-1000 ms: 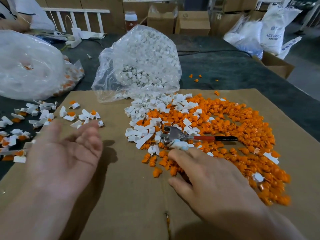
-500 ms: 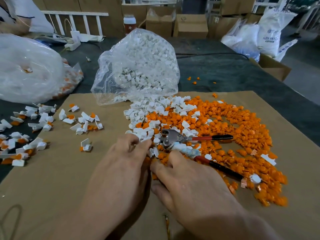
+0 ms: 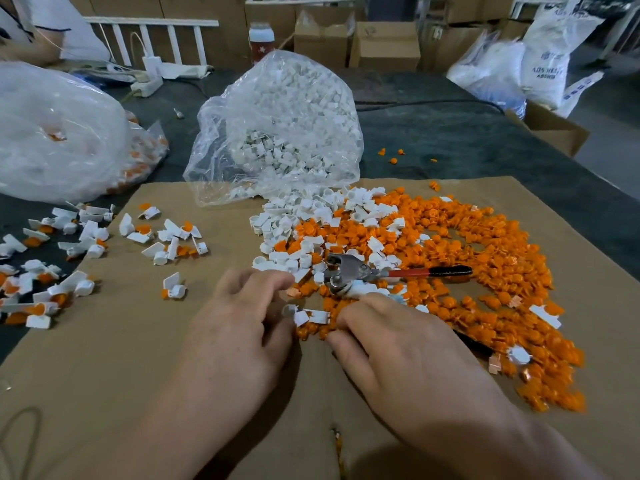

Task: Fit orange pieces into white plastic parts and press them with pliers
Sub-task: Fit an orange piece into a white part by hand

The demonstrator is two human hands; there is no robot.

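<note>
Workpiece: one white plastic part [image 3: 310, 317] lies at the near edge of the heap, between the two hands and low over the cardboard sheet [image 3: 104, 375]. The left hand [image 3: 242, 337] has its fingers curled and pinches the part's ring end; a second earlier this hand was spread flat over bare cardboard to the left, well apart from the heap. The right hand [image 3: 408, 351] lies with fingers nearly straight on the orange pieces [image 3: 485, 265], its forefinger touching the part's other end and nothing visibly held. It has stayed at this edge of the heap throughout. The pliers [image 3: 349, 271] rest on the heap just beyond both hands. One red-and-black handle points right; the other runs under the right hand and emerges behind it. An assembled part [image 3: 174, 289], absent a second ago, now lies alone on the cardboard, near the finished parts [image 3: 86, 237] at the left. Judged from this, one cycle has closed and another has begun: an orange piece has yet to be seated and pressed. Beyond the loose white parts [image 3: 311, 216] stands their clear bag [image 3: 284, 126].
</note>
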